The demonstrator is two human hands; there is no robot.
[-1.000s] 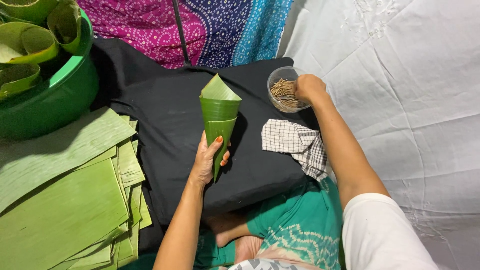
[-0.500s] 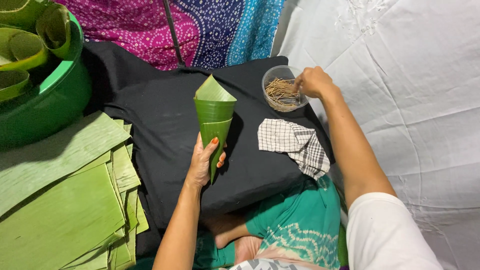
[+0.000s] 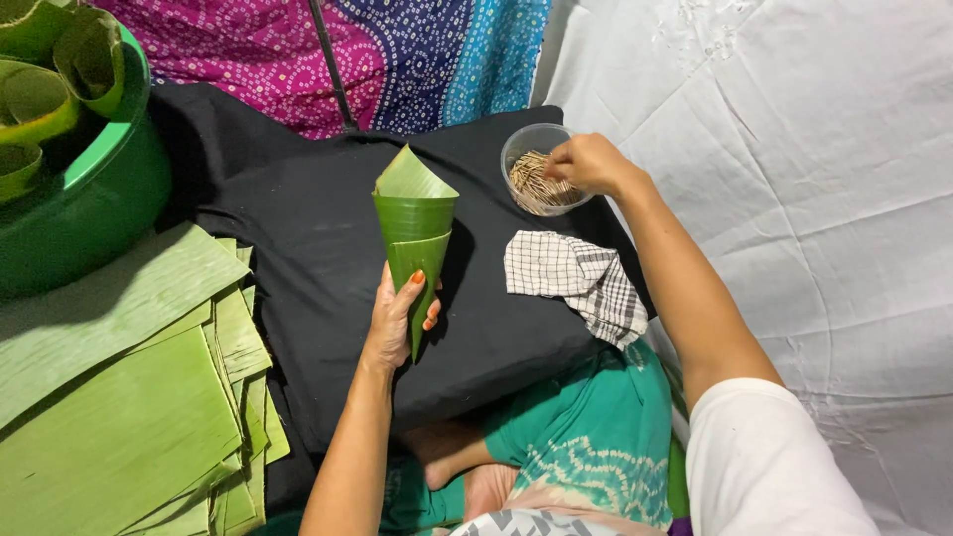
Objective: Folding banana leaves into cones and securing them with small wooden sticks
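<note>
On black cloth, left hand grips a rolled banana-leaf cone, unpinned; right hand pinches wooden picks in a clear cup; finished cones fill the green tub.

The black cushion is the landmark. On it stand the leaf cone, near its middle, the container of sticks at its far right corner, and the checked cloth just nearer. Left of it lie stacked leaves; beyond those, a tub.
</note>
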